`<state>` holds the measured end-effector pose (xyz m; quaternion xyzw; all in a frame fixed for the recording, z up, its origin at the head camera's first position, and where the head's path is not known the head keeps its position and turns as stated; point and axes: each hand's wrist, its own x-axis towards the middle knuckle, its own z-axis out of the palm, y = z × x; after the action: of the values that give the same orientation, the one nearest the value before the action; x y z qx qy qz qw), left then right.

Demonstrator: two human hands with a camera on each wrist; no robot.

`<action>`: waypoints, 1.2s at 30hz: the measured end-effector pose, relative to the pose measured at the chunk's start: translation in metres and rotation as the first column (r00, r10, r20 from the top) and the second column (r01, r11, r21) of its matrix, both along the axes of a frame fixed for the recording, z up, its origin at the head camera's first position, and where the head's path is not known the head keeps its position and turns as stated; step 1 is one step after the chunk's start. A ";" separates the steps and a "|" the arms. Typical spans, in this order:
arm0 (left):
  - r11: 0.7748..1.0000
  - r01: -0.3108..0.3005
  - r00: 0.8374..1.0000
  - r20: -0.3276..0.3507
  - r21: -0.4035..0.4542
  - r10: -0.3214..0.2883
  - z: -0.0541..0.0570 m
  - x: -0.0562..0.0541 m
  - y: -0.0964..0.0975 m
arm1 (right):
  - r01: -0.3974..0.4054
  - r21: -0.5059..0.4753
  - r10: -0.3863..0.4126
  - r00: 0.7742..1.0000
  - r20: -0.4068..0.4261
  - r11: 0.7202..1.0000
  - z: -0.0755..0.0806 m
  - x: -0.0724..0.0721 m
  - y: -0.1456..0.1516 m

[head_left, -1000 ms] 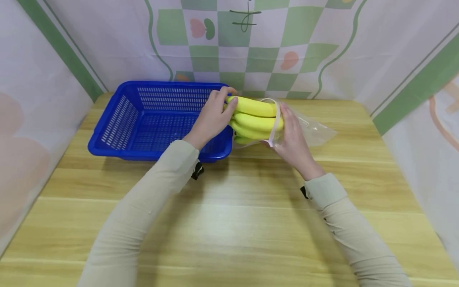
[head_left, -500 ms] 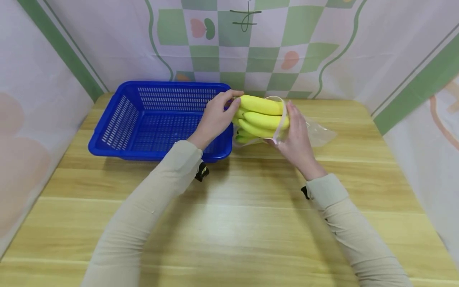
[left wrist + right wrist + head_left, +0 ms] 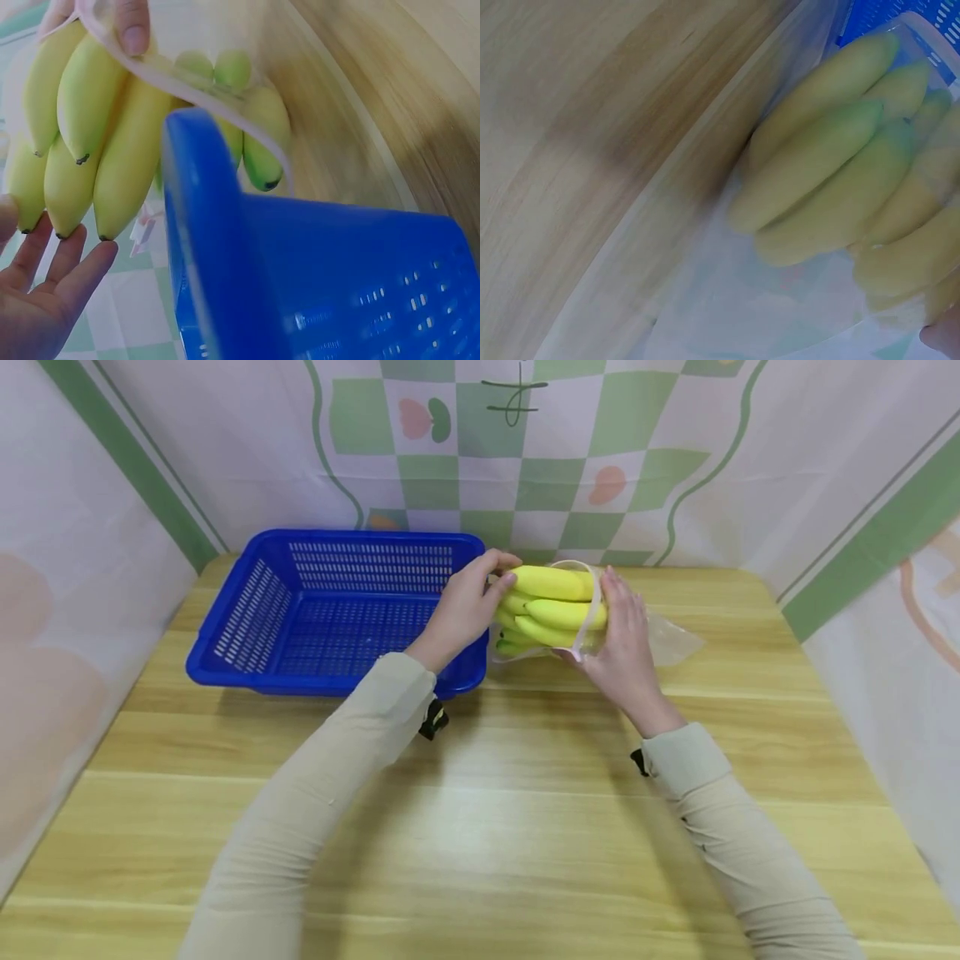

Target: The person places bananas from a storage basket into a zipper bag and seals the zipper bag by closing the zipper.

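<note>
A bunch of yellow bananas [image 3: 553, 614] with green-tinged tips lies partly inside a clear plastic bag [image 3: 673, 642], whose pale rim band crosses over the bananas. My right hand [image 3: 621, 639] grips the bagged end of the bunch from the right, fingers over the top and thumb at the front by the rim. On the other side my left hand [image 3: 467, 606] has its fingertips at the banana tips. The left wrist view shows those fingers fairly straight, touching the dark tips from below. In the right wrist view, bananas [image 3: 832, 180] show through the film.
A blue plastic basket [image 3: 337, 681] with slotted walls stands left of the bananas, its right rim beside my left hand. The wooden table [image 3: 480, 827] reaches back to a checked cloth backdrop [image 3: 487, 485].
The bananas have shifted right, deeper toward the bag. My left hand has followed them to the right, off the basket's rim area; my right hand has moved slightly right.
</note>
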<state>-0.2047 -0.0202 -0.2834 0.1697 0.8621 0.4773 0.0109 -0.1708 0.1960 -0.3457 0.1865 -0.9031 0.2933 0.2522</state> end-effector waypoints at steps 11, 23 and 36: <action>1.000 -0.028 0.999 0.014 0.006 0.028 -0.002 -0.001 0.009 | 0.021 -0.009 -0.021 1.000 0.009 1.000 0.003 0.001 0.001; 0.998 -0.051 0.998 -0.030 -0.042 0.050 -0.002 -0.002 0.015 | 0.037 -0.009 -0.037 0.999 0.019 0.999 0.006 0.001 0.003; 1.000 -0.018 1.000 0.018 -0.022 0.018 0.000 -0.003 0.020 | 0.006 -0.023 -0.006 1.000 0.001 1.000 0.008 0.000 0.003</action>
<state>-0.2080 0.0003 -0.2837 0.1575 0.8687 0.4693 0.0161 -0.1712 0.1988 -0.3372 0.1806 -0.9004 0.3029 0.2546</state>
